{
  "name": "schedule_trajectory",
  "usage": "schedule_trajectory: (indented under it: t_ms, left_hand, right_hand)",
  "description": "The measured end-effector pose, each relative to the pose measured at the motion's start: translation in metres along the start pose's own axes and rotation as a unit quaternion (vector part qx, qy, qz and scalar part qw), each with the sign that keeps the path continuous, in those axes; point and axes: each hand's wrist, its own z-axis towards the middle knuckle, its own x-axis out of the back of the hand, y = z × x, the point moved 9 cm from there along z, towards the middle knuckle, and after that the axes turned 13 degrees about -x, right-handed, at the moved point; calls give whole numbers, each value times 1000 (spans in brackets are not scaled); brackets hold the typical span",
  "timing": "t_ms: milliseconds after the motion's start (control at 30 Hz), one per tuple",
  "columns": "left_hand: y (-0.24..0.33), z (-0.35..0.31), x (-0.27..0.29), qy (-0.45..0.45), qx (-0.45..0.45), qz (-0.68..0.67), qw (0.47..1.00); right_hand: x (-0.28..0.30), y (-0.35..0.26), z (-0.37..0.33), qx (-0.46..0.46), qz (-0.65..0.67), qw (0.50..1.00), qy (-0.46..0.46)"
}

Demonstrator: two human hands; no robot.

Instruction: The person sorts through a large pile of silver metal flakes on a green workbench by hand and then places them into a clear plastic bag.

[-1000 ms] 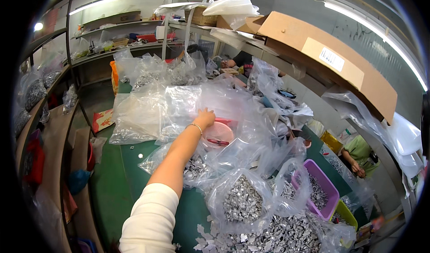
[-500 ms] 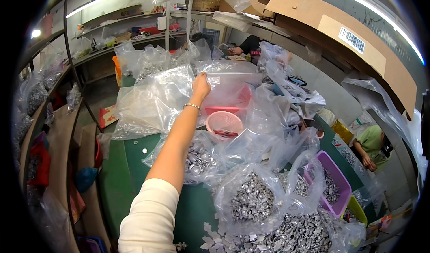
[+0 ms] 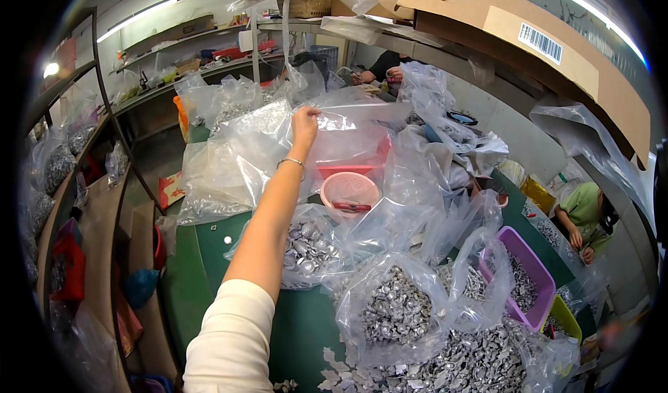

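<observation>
My left hand point(image 3: 305, 125) is stretched far out over the table, its fingers closed on the edge of a large clear plastic bag point(image 3: 362, 114). The bag's edge runs to the right from my fingers, and a red tray point(image 3: 348, 167) shows partly through the plastic. Nearer than the tray stands a round pink basket point(image 3: 339, 183) with a red-handled tool point(image 3: 351, 206) in it; the tool's kind is unclear. More clear plastic point(image 3: 223, 177) is spread left of my forearm. Beside my forearm lies an open bag of grey metal pieces point(image 3: 309, 247). My right hand is out of view.
Another open bag of metal pieces point(image 3: 396, 306) sits near right, by a loose heap point(image 3: 459, 362). Purple point(image 3: 546, 288) and green point(image 3: 569, 316) bins stand beyond. A cardboard box point(image 3: 480, 17) overhangs upper right. Co-workers sit at right point(image 3: 584, 212) and far side point(image 3: 386, 66). Shelves point(image 3: 97, 240) line the left.
My left hand has shifted slightly left, still closed on the plastic bag's edge. The view has moved a little. The co-worker at right now shows more of the head and both hands.
</observation>
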Motion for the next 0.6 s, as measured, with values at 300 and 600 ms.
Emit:
schedule_trajectory:
  t_ms: [300, 600]
  left_hand:
    - [36, 20, -29, 24, 21, -162, 986]
    - [85, 47, -49, -86, -261, -5, 961]
  right_hand:
    - [16, -32, 12, 22, 4, 998, 65]
    - [-35, 74, -22, -354, 208, 908, -79]
